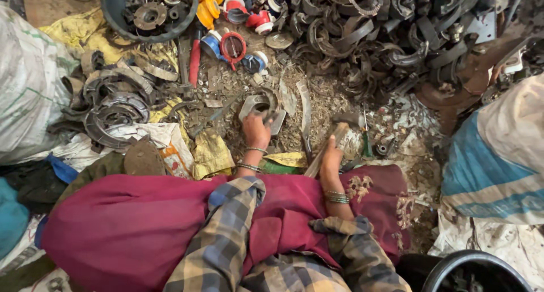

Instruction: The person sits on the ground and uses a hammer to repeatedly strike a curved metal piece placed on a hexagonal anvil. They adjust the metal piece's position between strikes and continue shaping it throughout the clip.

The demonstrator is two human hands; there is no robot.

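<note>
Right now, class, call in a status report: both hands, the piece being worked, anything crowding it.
Left hand grip on grey metal part on the ground. Right hand grip closed on hammer. Dark scrap pile and loose bits crowd it.

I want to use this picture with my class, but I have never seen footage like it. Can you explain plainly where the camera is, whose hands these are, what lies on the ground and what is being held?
There is one picture, taken by a camera worn on a person's head and looking down, so the two bare hands are that person's own. The person sits on the ground, with a maroon cloth over the lap and checked sleeves.

The left hand rests on a flat grey metal part lying in the dirt. The right hand grips the wooden handle of a hammer.

Around them lie a big heap of dark metal rings and brackets, a round tub of parts, some red, blue and yellow plastic pieces, and woven sacks at the sides.
</note>
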